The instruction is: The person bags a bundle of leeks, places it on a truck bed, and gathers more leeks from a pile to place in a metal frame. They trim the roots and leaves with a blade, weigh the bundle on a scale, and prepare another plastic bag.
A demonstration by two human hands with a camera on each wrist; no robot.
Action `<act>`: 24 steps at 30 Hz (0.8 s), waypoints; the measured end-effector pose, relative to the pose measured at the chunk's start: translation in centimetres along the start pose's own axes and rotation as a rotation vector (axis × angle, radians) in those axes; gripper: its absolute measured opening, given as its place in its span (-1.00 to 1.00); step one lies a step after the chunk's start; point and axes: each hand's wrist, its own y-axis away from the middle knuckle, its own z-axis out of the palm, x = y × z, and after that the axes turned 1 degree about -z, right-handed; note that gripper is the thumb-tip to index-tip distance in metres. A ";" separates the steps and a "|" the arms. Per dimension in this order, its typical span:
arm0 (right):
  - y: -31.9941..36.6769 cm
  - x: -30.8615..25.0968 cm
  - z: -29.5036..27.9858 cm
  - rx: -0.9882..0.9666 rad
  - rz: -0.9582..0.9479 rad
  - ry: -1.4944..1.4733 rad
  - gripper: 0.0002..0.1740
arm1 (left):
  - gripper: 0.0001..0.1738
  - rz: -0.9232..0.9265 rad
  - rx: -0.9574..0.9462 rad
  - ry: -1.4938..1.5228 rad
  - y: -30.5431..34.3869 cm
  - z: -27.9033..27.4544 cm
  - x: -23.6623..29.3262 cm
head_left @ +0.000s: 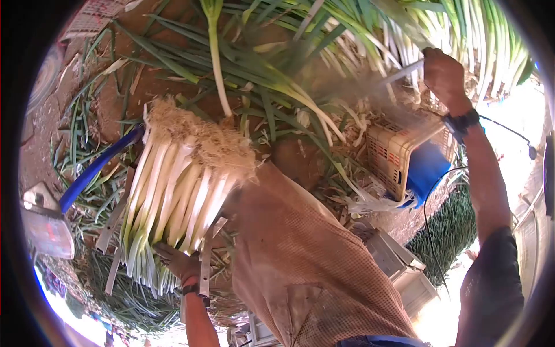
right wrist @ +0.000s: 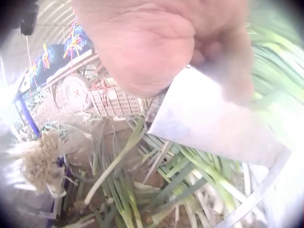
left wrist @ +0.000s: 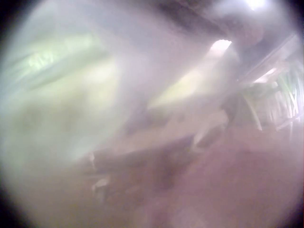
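A thick bundle of green onions (head_left: 179,191) lies across a metal stand, its tangled roots (head_left: 202,136) toward the far side. My left hand (head_left: 176,265) touches the stalks at their green end, fingers reaching across them. The left wrist view is too blurred to show its grip. Out to the far right, my right hand (head_left: 444,75) grips a broad, flat, pale strip (right wrist: 213,114). I cannot tell what the strip is. Beyond that hand stands a large stack of green onions (head_left: 491,40).
Loose green onions (head_left: 231,63) litter the soil ahead. A tipped plastic crate (head_left: 384,156) with a blue container (head_left: 428,165) sits at right. The stand has a blue bar (head_left: 95,170) and metal uprights (head_left: 205,266). A thin black cable (head_left: 426,225) hangs at right.
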 end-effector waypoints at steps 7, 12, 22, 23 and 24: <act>3.1 3.3 7.7 0.002 0.138 -0.018 -0.75 | 0.62 0.035 0.121 -0.033 -1.0 2.6 -1.4; 6.8 1.7 1.3 -0.072 0.335 -0.315 -0.39 | 0.61 0.063 0.161 -0.017 -2.4 4.6 -3.2; 32.2 -5.3 14.8 -0.742 0.740 -0.551 -0.47 | 0.22 0.198 0.366 -0.178 -5.4 8.9 -7.7; 33.0 -6.1 16.3 -0.736 0.780 -0.565 -0.48 | 0.17 0.286 0.419 -0.227 -6.4 9.9 -9.6; 34.2 -6.8 18.4 -0.730 0.822 -0.578 -0.49 | 0.16 0.244 0.367 -0.159 -6.5 8.8 -9.5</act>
